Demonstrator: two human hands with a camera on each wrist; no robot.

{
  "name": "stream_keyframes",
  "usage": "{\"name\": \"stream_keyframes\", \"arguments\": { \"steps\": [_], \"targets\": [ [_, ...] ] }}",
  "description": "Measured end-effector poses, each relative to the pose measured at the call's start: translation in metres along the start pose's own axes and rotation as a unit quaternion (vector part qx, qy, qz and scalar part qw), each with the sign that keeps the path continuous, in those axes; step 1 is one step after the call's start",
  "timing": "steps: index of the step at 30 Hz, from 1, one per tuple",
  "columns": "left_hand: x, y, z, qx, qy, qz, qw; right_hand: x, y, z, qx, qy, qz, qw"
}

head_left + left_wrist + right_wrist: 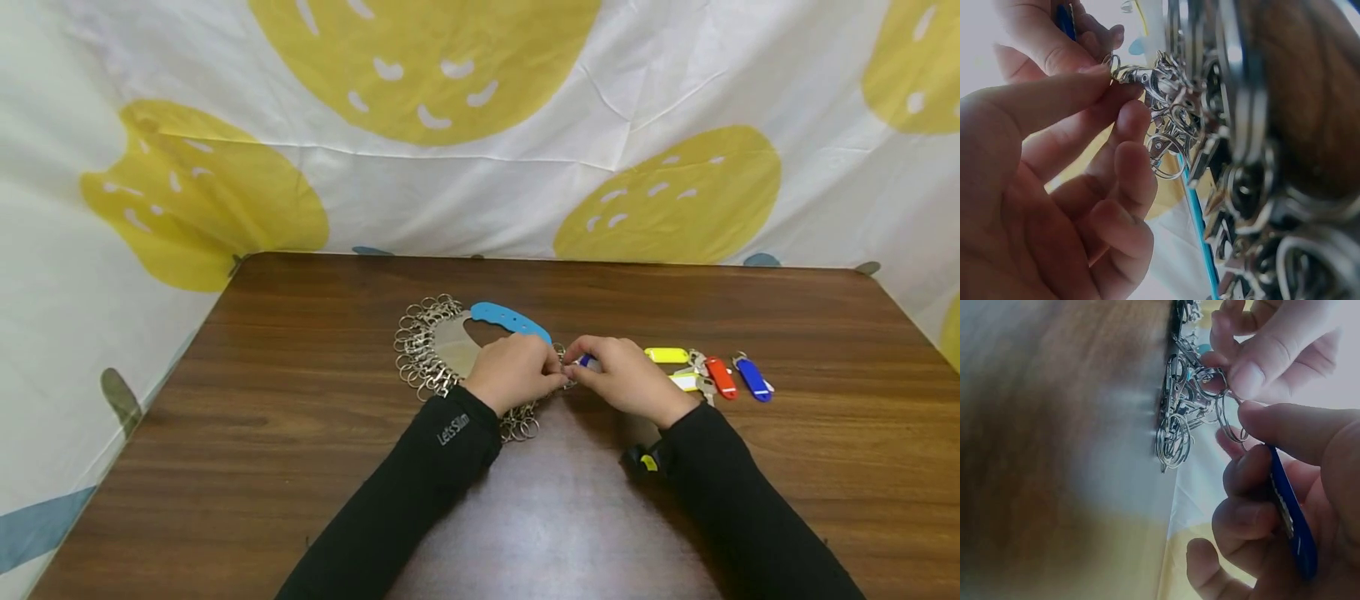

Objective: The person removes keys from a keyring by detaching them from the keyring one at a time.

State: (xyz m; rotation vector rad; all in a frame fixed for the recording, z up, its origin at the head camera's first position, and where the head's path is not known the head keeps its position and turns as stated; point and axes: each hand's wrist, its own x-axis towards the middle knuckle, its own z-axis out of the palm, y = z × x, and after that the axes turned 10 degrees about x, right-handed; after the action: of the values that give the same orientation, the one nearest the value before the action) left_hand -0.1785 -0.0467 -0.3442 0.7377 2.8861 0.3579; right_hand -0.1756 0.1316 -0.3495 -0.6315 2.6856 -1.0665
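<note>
A flat metal key holder [450, 346] with a blue handle [510, 318] lies on the table, fringed with small clips and split rings [423, 354]. My left hand [517, 371] reaches over its near right side and pinches a metal ring [1113, 61] beside a riveted clip [1144, 78]. Facing it, my right hand [630, 379] pinches a split ring [1229, 419] between thumb and forefinger. From this ring a blue key tag [1294, 515] hangs back along the curled fingers. Fingertips of both hands nearly meet, partly hiding where the rings join.
Right of my hands lie a yellow key tag [666, 355], a second yellow-edged tag [684, 382], a red tag [722, 377] and a blue tag [752, 379], with keys [705, 387] among them. A patterned cloth [465, 200] hangs behind the brown wooden table [262, 433].
</note>
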Motion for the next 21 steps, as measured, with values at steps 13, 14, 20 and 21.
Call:
{"name": "stream_keyframes", "arguments": {
  "steps": [13, 14, 20, 21],
  "targets": [
    [0.0012, -0.0013, 0.0004, -0.006, 0.049, -0.033, 0.9983, 0.0029, -0.0018, 0.0013, 0.057, 0.035, -0.024, 0.997],
    [0.0012, -0.0013, 0.0001, -0.012, 0.053, -0.034, 0.998, 0.0031, -0.0015, 0.0014, 0.066, 0.036, -0.022, 0.997],
    [0.0016, -0.0019, -0.0007, -0.02, 0.035, -0.027, 0.9988, 0.0024, -0.0002, 0.0026, 0.116, 0.023, -0.018, 0.993],
    [0.0018, -0.002, -0.0005, -0.018, 0.026, -0.023, 0.9992, 0.0019, -0.0002, 0.0028, 0.122, 0.021, -0.018, 0.992]
  ]
}}
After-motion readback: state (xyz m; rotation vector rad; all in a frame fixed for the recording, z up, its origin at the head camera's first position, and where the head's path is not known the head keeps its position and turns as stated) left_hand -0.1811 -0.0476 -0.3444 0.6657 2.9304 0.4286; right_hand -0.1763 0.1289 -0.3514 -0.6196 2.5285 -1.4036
